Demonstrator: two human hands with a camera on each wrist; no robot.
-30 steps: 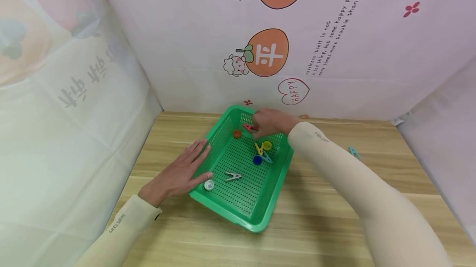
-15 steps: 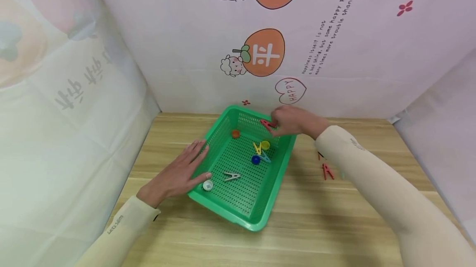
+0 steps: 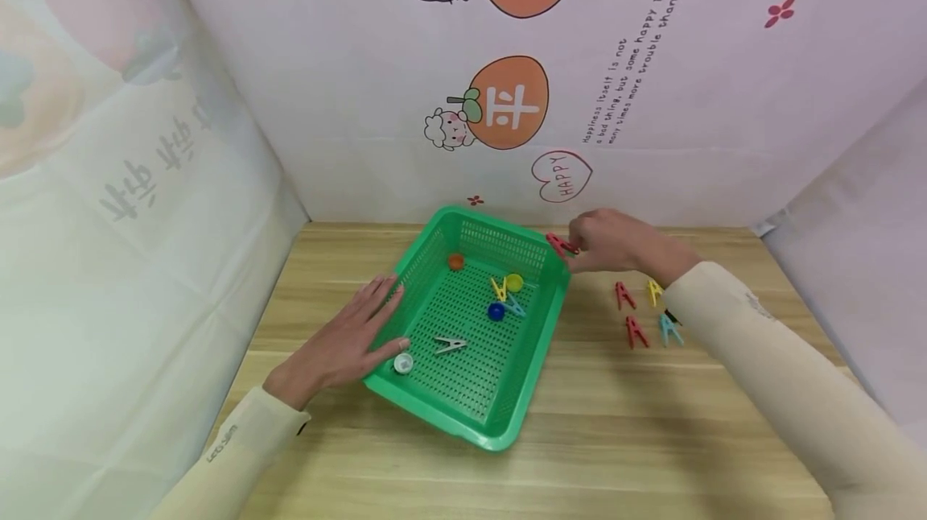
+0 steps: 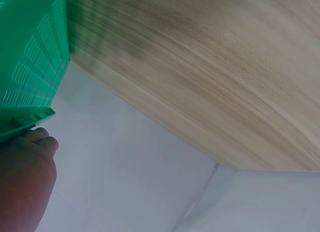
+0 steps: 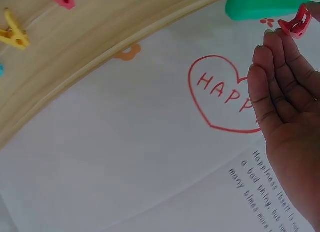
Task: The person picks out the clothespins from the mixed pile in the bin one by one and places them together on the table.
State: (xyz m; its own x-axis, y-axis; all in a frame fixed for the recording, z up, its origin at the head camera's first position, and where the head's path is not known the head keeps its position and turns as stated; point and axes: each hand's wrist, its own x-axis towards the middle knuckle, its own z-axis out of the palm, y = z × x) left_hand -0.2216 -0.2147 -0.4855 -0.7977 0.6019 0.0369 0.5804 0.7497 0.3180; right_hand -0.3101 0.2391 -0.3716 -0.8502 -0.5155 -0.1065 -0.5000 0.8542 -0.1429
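Note:
A green perforated basket sits on the wooden table. My right hand pinches a red clothespin just past the basket's far right corner; the right wrist view shows the red clothespin at my fingertips beside the basket's rim. My left hand lies flat with straight fingers against the basket's left wall, also seen as the left hand under the rim. Inside lie an orange cap, a yellow cap, a blue cap, a white cap and several clothespins.
Several clothespins lie on the table right of the basket: two red ones, a yellow one and a teal one. Printed cloth walls close in the back and both sides. Bare wood runs along the front edge.
My right hand has carried the red clothespin from inside the basket's far side rightward, out past its right rim. My left hand has stayed on the basket.

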